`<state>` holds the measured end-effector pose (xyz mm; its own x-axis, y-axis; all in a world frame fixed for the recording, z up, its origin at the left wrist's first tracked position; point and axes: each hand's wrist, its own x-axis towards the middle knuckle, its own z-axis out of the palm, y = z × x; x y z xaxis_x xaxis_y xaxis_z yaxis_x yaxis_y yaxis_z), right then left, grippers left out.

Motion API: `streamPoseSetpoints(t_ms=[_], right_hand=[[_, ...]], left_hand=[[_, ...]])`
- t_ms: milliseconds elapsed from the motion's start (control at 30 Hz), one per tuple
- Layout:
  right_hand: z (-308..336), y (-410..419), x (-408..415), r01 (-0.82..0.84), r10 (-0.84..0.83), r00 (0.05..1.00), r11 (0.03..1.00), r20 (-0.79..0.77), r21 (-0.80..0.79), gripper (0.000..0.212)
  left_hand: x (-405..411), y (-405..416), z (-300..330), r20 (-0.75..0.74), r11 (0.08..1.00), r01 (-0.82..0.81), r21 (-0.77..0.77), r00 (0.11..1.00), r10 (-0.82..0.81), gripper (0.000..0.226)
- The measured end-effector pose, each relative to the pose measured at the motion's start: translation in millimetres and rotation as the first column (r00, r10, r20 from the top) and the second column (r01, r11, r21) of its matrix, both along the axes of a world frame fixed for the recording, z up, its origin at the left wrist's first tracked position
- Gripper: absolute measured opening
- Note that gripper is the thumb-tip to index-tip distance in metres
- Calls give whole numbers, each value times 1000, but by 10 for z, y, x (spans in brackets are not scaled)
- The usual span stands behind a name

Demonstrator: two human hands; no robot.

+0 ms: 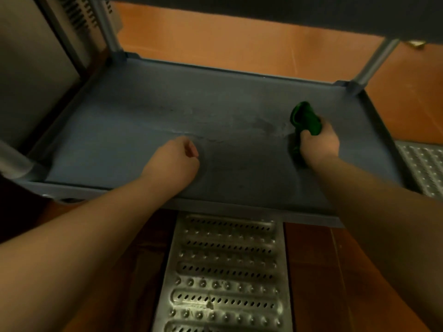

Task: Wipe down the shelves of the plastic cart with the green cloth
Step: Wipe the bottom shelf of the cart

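The grey plastic cart's lower shelf (pixel 134 121) fills the middle of the head view, with a raised rim all round and pale streaks across its surface. My right hand (pixel 321 142) grips the bunched green cloth (pixel 305 118) on the shelf's right part; the cloth sticks out past my fingers towards the far side. My left hand (pixel 177 156) is curled into a loose fist, holds nothing, and rests over the shelf's front middle. Both forearms reach in over the front rim.
The cart's upper shelf (pixel 263 10) overhangs at the top, carried by grey corner posts (pixel 376 61). A perforated metal floor grate (pixel 225 271) runs under the cart's front edge and another grate (pixel 424 164) lies at the right. The floor is orange-brown tile. A pale panel (pixel 28 68) stands at the left.
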<state>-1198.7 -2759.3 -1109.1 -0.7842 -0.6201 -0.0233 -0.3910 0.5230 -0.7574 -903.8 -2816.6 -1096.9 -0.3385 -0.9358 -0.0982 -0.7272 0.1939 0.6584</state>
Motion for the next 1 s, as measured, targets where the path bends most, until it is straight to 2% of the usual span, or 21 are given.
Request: streamPoseSetpoints(t_ms=[300, 467, 633, 767, 833, 933, 1000], right_hand=[[-41, -519, 1002, -195, 197, 979, 980, 59, -47, 52], [-98, -848, 1784, -392, 399, 911, 916, 101, -86, 54], [-97, -1105, 2486, -448, 469, 867, 882, 169, -147, 53], [-83, -1185, 2791, -500, 550, 788, 834, 275, -234, 52], [-111, -1127, 2788, -423, 533, 757, 840, 379, -339, 49], [-123, -954, 2613, -138, 452, 642, 862, 619, -487, 42], [-98, -801, 2341, 15, 412, 590, 854, 694, -521, 37]], left_hand=[[383, -201, 111, -1, 999, -43, 27, 999, 43, 9], [705, -289, 41, 16, 996, -73, 44, 997, 72, 8], [1033, -347, 32, -18, 983, -179, 43, 984, 180, 10], [1171, -318, 6, -27, 977, -209, 54, 977, 210, 11], [1125, -263, 0, -26, 978, -200, 52, 979, 201, 11], [922, -185, 4, -30, 983, -178, 42, 983, 179, 12], [712, -125, 21, -39, 987, -159, 30, 986, 160, 11]])
